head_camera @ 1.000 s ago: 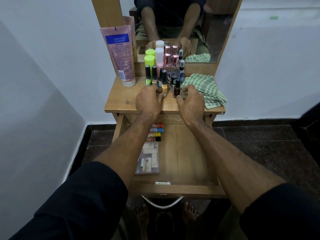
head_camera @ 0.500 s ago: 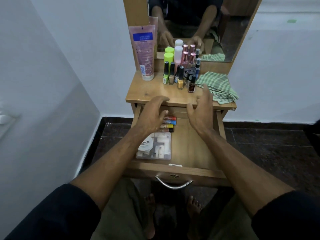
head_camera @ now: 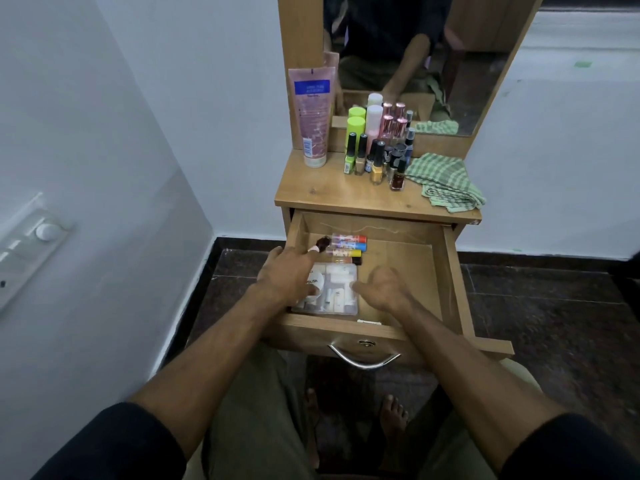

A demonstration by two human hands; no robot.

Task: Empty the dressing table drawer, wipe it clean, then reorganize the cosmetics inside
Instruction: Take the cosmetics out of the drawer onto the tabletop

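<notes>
Drawer (head_camera: 450, 271): standing pulled open under the tabletop.
Clear plastic case (head_camera: 341, 292): lying at front left inside.
Left hand (head_camera: 287, 275): hovering over the case, possibly pinching a small dark bottle (head_camera: 323, 242); blurred.
Right hand (head_camera: 381, 289): reaching in beside the case, fingers loosely apart, holding nothing.
Lip balm sticks (head_camera: 348, 244): lying behind the case.

The wooden bench (head_camera: 311, 192) carries a pink tube (head_camera: 313, 116) standing at its 10 o'clock corner, a cluster of nail polish bottles (head_camera: 377, 157) at 12 o'clock, and a folded green checked cloth (head_camera: 446, 183) at 2 o'clock, just beside the bottles.
</notes>
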